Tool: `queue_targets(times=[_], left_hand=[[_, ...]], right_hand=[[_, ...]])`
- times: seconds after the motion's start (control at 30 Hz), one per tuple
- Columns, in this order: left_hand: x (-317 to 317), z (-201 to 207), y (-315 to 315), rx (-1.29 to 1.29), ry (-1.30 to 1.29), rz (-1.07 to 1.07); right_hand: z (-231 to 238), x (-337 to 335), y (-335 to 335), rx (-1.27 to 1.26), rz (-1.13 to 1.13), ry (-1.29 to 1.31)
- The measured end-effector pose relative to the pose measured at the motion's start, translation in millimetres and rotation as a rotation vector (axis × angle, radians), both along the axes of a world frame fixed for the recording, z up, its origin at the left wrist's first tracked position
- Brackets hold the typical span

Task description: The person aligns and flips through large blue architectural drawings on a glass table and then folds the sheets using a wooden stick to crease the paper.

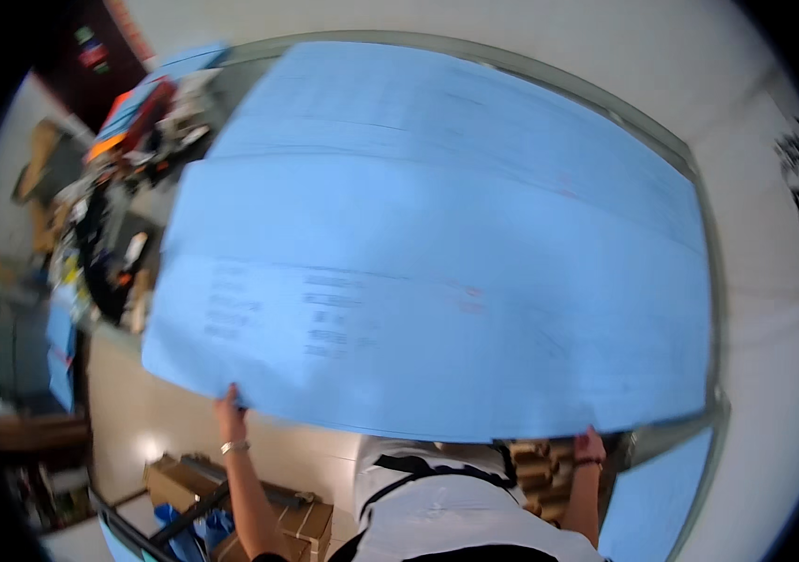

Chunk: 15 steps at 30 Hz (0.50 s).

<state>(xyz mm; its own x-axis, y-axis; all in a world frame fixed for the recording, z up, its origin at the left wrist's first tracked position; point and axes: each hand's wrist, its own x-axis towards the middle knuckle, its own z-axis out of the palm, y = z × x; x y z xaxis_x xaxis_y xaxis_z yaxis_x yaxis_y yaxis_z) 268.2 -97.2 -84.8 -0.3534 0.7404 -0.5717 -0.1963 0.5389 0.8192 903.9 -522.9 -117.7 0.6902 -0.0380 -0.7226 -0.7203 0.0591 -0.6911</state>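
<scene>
A large, thin light-blue board (437, 347) with rounded corners and faint rows of dark and red marks spreads out in front of me. My left hand (231, 410) is closed on its near edge toward the left corner, thumb on top. Further right along that same edge, my right hand (590, 444) grips it too, its fingers mostly hidden beneath. Behind and partly under it lies another blue board (380, 103) of similar colour, resting on a table (605, 110) whose rim shows at the back.
Clutter of dark and coloured items (109, 244) covers the surface at left. Cardboard boxes (301, 525) and a dark metal frame (195, 510) stand on the floor at lower left. A further blue sheet (657, 496) is at lower right, beside a white wall (765, 309).
</scene>
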Motion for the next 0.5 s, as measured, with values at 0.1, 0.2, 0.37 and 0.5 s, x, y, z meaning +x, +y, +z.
queue_targets(times=[0.1,0.2,0.37,0.5], left_hand=[[-6.1,-13.1,5.5,0.046,0.004,-0.055],[-1.9,-5.3,5.2,0.134,-0.006,-0.085],[-39.5,27.5,28.7,-0.282,0.276,-0.250],[-130.3,37.7,96.2,-0.213,1.035,-0.343]], right_hand=[[-15.3,-1.7,-9.7,0.093,0.230,-0.138],[-34.6,6.9,-15.4,-0.043,0.074,-0.081],[-44.7,22.6,-26.7,-0.297,0.227,-0.012],[-37.5,19.2,-12.8,-0.468,0.237,-0.107]])
